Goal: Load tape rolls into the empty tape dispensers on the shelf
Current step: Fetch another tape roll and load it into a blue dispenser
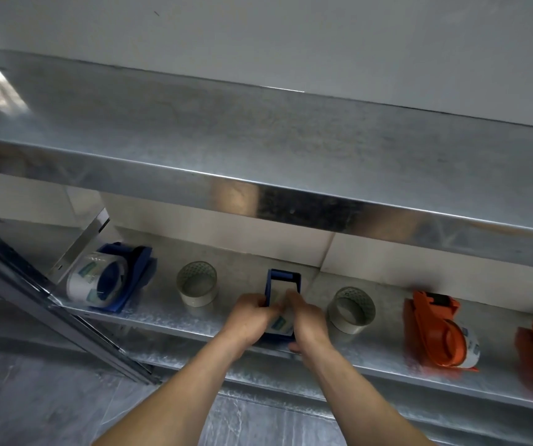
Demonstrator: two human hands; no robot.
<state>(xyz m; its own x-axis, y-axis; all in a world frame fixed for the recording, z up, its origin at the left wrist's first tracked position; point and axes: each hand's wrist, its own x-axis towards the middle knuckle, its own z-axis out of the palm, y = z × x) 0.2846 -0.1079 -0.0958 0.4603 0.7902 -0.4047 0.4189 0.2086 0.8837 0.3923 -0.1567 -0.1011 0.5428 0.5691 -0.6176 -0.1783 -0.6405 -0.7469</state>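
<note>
Seating the roll squarely is the point here, I judge: press the tape roll (280, 323) down evenly into the blue dispenser (283, 284) at the shelf's (175, 320) front edge, middle; keep the loose end free. Left hand (254, 315) is curled closed on the dispenser's left side; right hand (307, 320) is closed around the roll and dispenser wall, fingers (292, 296) on the tape.
</note>
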